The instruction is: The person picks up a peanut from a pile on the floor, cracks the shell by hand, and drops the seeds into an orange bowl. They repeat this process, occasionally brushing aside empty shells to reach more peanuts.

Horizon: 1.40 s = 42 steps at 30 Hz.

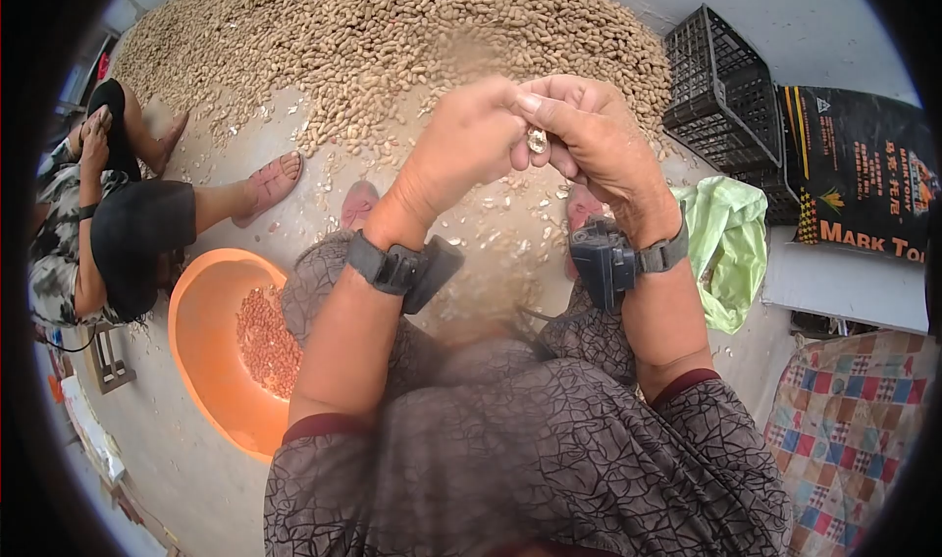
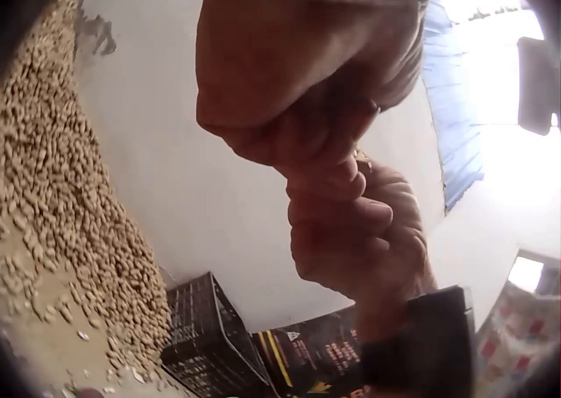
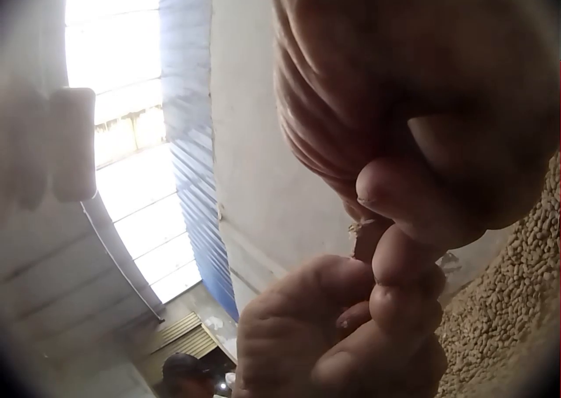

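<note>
In the head view both hands meet in front of the peanut heap, fingertips together around a peanut point(image 1: 537, 141) whose pale shell shows between them. My left hand point(image 1: 473, 130), blurred, pinches at it with curled fingers. Thumb and fingers of my right hand point(image 1: 592, 125) grip it from the other side. A scrap of shell point(image 3: 357, 229) pokes out between the fingers in the right wrist view. Below the knees on the left stands an orange basin point(image 1: 211, 361) with shelled reddish peanut kernels point(image 1: 265, 336) in it.
A large heap of unshelled peanuts point(image 1: 392, 27) spreads along the wall, with shell bits scattered on the floor. Black crates point(image 1: 721, 96), a black printed sack point(image 1: 863, 164) and a green plastic bag point(image 1: 731, 248) stand right. Another person point(image 1: 93, 213) sits at left.
</note>
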Tool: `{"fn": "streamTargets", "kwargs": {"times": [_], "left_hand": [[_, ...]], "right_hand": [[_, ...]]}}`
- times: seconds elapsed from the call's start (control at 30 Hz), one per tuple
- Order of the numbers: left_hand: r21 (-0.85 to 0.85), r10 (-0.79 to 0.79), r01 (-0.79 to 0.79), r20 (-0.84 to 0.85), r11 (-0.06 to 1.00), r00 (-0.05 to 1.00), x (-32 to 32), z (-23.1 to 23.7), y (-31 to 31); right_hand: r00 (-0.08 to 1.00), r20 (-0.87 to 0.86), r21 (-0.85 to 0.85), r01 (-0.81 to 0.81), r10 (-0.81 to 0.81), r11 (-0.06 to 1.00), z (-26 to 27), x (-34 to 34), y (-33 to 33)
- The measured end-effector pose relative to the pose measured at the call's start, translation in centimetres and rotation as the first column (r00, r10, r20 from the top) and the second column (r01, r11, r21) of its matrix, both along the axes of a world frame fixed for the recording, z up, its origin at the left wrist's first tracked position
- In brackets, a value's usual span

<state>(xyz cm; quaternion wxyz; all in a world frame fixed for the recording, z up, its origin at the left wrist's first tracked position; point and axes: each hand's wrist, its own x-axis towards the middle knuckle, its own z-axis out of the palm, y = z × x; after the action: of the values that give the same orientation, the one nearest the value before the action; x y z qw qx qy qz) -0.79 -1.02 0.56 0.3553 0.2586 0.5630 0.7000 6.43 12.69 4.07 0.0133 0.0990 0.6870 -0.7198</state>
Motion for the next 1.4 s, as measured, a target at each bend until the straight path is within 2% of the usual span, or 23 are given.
{"fn": "streamTargets", "kwargs": {"times": [0.03,0.1,0.13,0.17,0.23,0.27,0.33,0.4,0.47,0.5,0.53,0.6,0.67,0.73,0.77,0.8,0.87,0.9,0.97,1.1,1.17,1.33,1.4], "left_hand": [[0.0,0.001,-0.001,-0.001,1.0,1.0,-0.1,-0.2,-0.1],[0.245,-0.098,0.009,0.353,0.969,0.931,-0.5,-0.7,-0.3],[0.247,-0.098,0.01,0.348,0.969,0.932,-0.7,-0.7,-0.4],[0.276,-0.074,-0.049,0.418,0.96,0.905,-1.0,-0.7,-0.5],[0.304,-0.057,-0.106,0.483,0.947,0.874,-1.5,-0.9,-0.8],[0.328,-0.068,-0.118,0.504,0.937,0.861,-1.8,-1.0,-0.9],[0.374,-0.092,-0.142,0.543,0.917,0.835,-2.1,-1.0,-1.1],[0.331,-0.043,-0.149,0.508,0.932,0.86,-1.4,-0.7,-1.0],[0.241,-0.021,-0.089,0.421,0.966,0.907,-0.7,0.2,-0.7],[0.297,-0.101,-0.018,0.379,0.955,0.92,-0.6,0.0,-0.6],[0.301,-0.104,-0.014,0.373,0.954,0.922,-0.4,-0.2,-0.5],[0.144,-0.08,0.052,0.198,0.988,0.977,0.1,-0.1,-0.2],[0.106,-0.129,0.112,0.173,0.988,0.976,0.4,0.4,-0.2],[-0.139,-0.083,0.073,-0.07,0.988,0.994,1.3,1.4,0.2],[-0.027,-0.072,0.07,-0.07,0.997,0.995,1.4,0.3,0.6],[-0.025,-0.073,0.071,-0.071,0.997,0.995,1.4,0.0,0.7],[-0.02,-0.062,0.059,-0.265,0.998,0.962,1.6,-0.2,0.7],[-0.019,-0.062,0.059,-0.268,0.998,0.961,1.6,-0.1,0.7],[-0.109,-0.052,0.004,-0.44,0.994,0.896,1.8,0.1,0.7],[-0.17,-0.047,-0.027,-0.417,0.985,0.908,1.9,-0.1,0.7],[-0.128,-0.043,0.012,-0.246,0.992,0.968,1.7,-0.1,0.5],[-0.097,-0.002,-0.012,-0.148,0.995,0.989,2.1,0.7,0.6],[-0.107,-0.005,-0.009,-0.127,0.994,0.992,1.9,0.8,0.5]], "right_hand": [[1.0,-0.024,-0.031,-0.004,0.003,1.0,-0.1,-0.1,0.1],[0.999,-0.028,-0.015,-0.025,0.025,1.0,0.3,0.0,0.2],[0.999,-0.03,-0.001,-0.044,0.044,0.999,0.6,0.1,0.3],[0.998,-0.036,0.001,-0.043,0.043,0.999,0.9,0.2,0.4],[0.982,-0.005,0.183,-0.187,0.191,0.965,1.7,0.7,0.6],[0.982,-0.009,0.187,-0.185,0.19,0.965,1.7,0.8,0.6],[0.979,0.138,0.128,-0.168,0.151,0.977,1.7,0.9,0.7],[0.983,0.14,0.183,-0.147,0.122,0.972,1.6,0.6,0.7],[0.985,0.165,0.084,-0.054,0.039,0.995,1.0,0.3,0.7],[0.987,0.16,0.088,-0.05,0.036,0.995,0.8,0.2,0.7],[0.989,0.15,0.021,-0.018,0.015,1.0,0.5,0.2,0.7],[0.99,0.138,-0.046,0.016,-0.009,0.999,0.3,0.0,0.6],[0.981,0.181,-0.035,0.072,-0.064,0.997,0.2,-0.1,0.5],[0.976,0.197,-0.028,0.1,-0.093,0.995,0.2,-0.1,0.3],[0.969,0.222,-0.02,0.117,-0.11,0.993,0.3,-0.2,0.1],[0.96,0.249,-0.012,0.134,-0.126,0.991,0.3,-0.2,0.0],[0.964,0.226,0.047,0.135,-0.142,0.99,-0.3,-0.3,-0.2],[0.964,0.197,0.038,0.175,-0.179,0.984,-0.6,-0.5,-0.5],[0.961,0.169,0.028,0.215,-0.217,0.976,-1.0,-0.6,-0.7],[0.965,0.19,0.012,0.18,-0.179,0.984,-2.0,-0.7,-0.6],[0.967,0.2,0.034,0.151,-0.155,0.988,-2.0,-1.0,-0.6],[0.97,0.207,-0.064,0.139,-0.123,0.988,-1.9,-1.0,-0.9],[0.973,0.183,-0.04,0.148,-0.138,0.988,-1.3,-0.9,-1.2]]}}
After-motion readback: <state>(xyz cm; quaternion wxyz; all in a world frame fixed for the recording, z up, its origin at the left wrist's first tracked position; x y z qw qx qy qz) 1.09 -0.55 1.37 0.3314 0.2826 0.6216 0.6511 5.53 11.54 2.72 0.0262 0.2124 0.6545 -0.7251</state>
